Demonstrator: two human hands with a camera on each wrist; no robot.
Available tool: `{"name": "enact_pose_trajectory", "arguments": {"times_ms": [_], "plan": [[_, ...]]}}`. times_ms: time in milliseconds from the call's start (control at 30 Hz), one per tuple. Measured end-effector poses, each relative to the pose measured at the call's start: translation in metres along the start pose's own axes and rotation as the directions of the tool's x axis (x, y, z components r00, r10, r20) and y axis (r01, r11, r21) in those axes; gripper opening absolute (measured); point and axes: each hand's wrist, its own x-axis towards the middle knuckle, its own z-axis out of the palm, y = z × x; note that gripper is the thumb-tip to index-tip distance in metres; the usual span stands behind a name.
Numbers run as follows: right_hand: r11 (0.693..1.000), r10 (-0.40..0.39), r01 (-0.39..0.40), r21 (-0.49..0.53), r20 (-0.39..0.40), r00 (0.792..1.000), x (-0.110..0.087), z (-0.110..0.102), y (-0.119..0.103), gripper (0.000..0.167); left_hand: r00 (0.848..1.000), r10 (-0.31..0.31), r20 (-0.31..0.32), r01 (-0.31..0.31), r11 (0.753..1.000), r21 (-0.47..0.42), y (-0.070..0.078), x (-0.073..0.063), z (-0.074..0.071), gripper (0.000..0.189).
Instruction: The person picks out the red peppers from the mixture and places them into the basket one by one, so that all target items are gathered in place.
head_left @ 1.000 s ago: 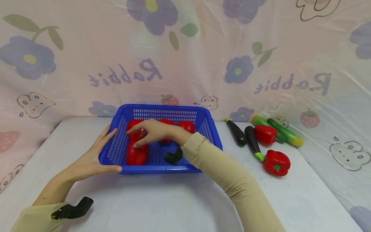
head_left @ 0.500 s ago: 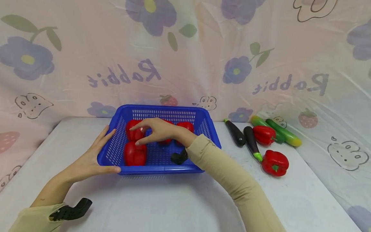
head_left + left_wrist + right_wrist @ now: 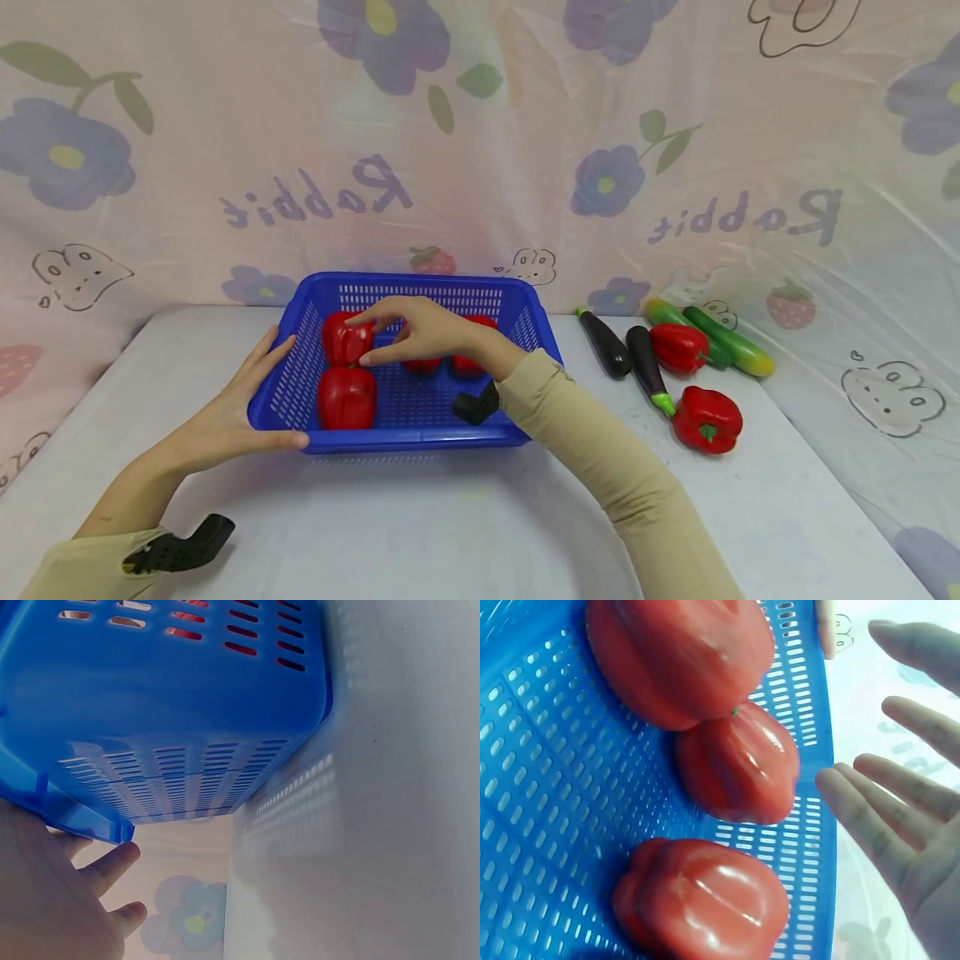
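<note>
A blue slotted plastic basket [image 3: 420, 437] stands on the white table. Across its front left corner my left hand [image 3: 221, 421] rests, thumb along the front rim and straight fingers at the left rim; the left wrist view shows those fingers [image 3: 111, 866] just past the rim. My right hand [image 3: 431, 332] hovers over the basket with loosely bent, spread fingers and nothing between them. Inside lie several red bell peppers: one at the front left [image 3: 347, 400], another behind it [image 3: 345, 340], and others farther right [image 3: 468, 367] partly hidden by the hand.
Right of the basket lie two eggplants [image 3: 606, 343], two green cucumbers [image 3: 735, 346] and two more red bell peppers, one at the back [image 3: 678, 348] and one nearer [image 3: 708, 420]. A printed curtain [image 3: 480, 183] hangs behind the white table [image 3: 420, 525].
My right hand has lifted slightly and drawn right, away from the left-hand peppers, leaving more of them in view. My left hand stays at the basket corner.
</note>
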Motion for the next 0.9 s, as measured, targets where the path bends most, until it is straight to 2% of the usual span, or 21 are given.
{"name": "enact_pose_trajectory", "arguments": {"times_ms": [200, 433, 900], "plan": [[1.000, -0.006, 0.006, -0.021, -0.043, 0.999, -0.006, -0.005, -0.001, 0.054, 1.000, -0.005, 0.003, 0.005, 1.000, 0.002, -0.002, -0.001, 0.000, 0.114], [0.999, 0.021, -0.025, -0.047, -0.086, 0.996, -0.015, -0.010, -0.002, 0.053, 1.000, -0.005, 0.002, 0.005, 1.000, 0.002, -0.002, 0.000, 0.001, 0.114], [0.998, 0.040, -0.045, -0.042, -0.127, 0.991, -0.037, -0.021, -0.002, 0.050, 1.000, 0.000, 0.007, 0.000, 1.000, 0.000, -0.005, 0.001, 0.001, 0.113]]}}
